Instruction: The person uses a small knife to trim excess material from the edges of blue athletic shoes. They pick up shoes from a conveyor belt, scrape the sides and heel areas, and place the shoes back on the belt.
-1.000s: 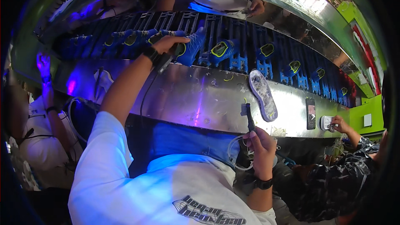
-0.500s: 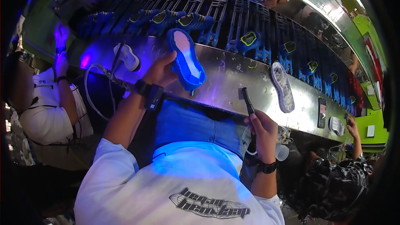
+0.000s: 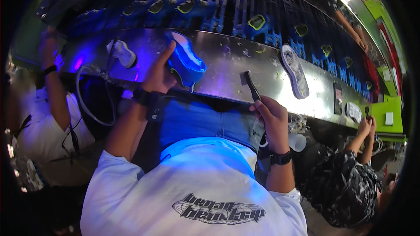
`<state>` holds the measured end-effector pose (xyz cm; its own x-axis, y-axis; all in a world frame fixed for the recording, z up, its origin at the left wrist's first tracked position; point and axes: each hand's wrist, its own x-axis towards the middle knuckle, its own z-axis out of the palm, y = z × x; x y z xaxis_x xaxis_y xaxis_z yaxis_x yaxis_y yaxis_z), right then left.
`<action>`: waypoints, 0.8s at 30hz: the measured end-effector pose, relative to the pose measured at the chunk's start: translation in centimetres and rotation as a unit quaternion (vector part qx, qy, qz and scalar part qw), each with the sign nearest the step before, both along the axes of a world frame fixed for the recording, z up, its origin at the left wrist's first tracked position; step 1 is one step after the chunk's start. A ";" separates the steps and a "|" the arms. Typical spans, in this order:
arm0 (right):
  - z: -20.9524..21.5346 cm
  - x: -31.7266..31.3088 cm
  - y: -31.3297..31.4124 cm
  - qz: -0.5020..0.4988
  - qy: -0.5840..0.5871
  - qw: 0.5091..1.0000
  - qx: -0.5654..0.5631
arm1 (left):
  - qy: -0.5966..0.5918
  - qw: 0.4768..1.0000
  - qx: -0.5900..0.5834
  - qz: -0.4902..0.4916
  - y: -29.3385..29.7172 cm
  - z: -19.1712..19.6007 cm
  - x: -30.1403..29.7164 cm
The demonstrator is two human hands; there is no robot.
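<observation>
My left hand (image 3: pixel 158 73) grips a blue shoe with a white sole (image 3: pixel 186 60), held tilted just above the near edge of the shiny metal bench (image 3: pixel 227 67). My right hand (image 3: pixel 270 114) holds a small dark brush (image 3: pixel 250 85) by its handle, bristle end up, to the right of the shoe and apart from it. A loose shoe sole (image 3: pixel 295 71) lies flat on the bench further right.
A conveyor (image 3: pixel 245 8) behind the bench carries several blue shoes with yellow trim. A white device with a cable (image 3: pixel 123 53) sits on the bench at left. One person in white (image 3: pixel 41 118) stands at my left, another in dark patterned clothes (image 3: pixel 350 179) at my right.
My left hand has taken a blue shoe from the conveyor and drawn it down to the bench's near edge. My right hand has stayed put with the brush.
</observation>
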<state>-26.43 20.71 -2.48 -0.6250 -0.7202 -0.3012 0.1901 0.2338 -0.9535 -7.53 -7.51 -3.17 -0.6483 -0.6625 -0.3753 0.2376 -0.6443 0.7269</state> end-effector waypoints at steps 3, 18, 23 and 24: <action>-0.7 -0.5 0.2 -0.021 0.032 0.999 0.003 | -0.057 0.982 -0.179 0.012 -0.1 -1.0 -0.2; -2.9 -2.1 -1.9 0.052 -0.014 0.999 -0.006 | -0.209 0.629 -0.749 -0.014 5.3 5.0 2.4; -2.5 -2.5 -3.4 0.106 0.040 0.994 0.004 | -0.201 0.650 -0.732 -0.029 5.7 4.9 3.6; -2.6 -2.3 -3.3 0.103 0.035 0.994 -0.001 | -0.196 0.664 -0.721 -0.019 6.0 4.5 3.5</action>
